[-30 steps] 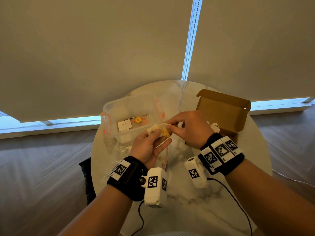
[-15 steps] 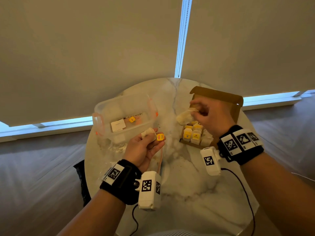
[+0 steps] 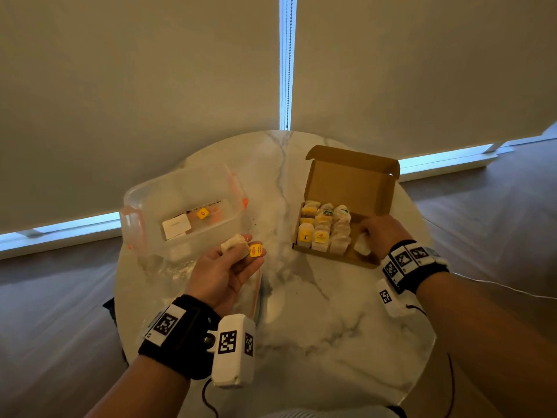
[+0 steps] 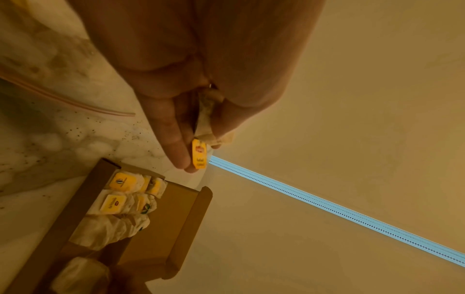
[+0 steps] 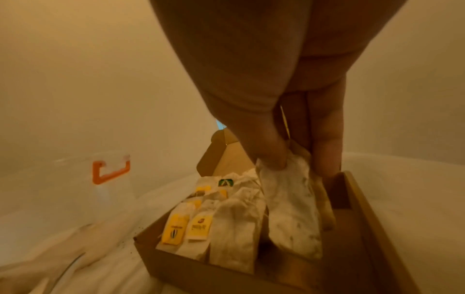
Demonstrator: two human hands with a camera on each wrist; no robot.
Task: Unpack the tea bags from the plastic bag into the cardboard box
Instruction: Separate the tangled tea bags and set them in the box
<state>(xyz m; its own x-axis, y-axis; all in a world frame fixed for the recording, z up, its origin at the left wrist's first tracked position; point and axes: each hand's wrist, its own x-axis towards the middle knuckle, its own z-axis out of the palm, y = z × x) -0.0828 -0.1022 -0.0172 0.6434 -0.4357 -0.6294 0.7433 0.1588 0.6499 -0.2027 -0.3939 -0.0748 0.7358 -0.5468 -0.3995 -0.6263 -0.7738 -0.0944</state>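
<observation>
Thumb and fingers of the right hand point(image 3: 380, 233) pinch a pale tea bag point(image 5: 292, 206), lowering it into the bare right end of the cardboard box point(image 3: 337, 258). The left hand point(image 3: 224, 274), raised over the table's point(image 3: 331, 327) middle, pinches another tea bag point(image 3: 233, 243) with its yellow tag point(image 3: 256, 250). Rows of tea bags point(image 3: 324, 229) fill the box's left part, lid standing open, near the table's far right edge. A clear plastic container point(image 3: 180, 212) sits far left; the plastic bag point(image 4: 62, 95) lies flat beneath the left hand.

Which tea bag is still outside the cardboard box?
The tea bag with the yellow tag, pinched in the left hand above the table. The right hand holds another inside the cardboard box, beside the packed ones.
</observation>
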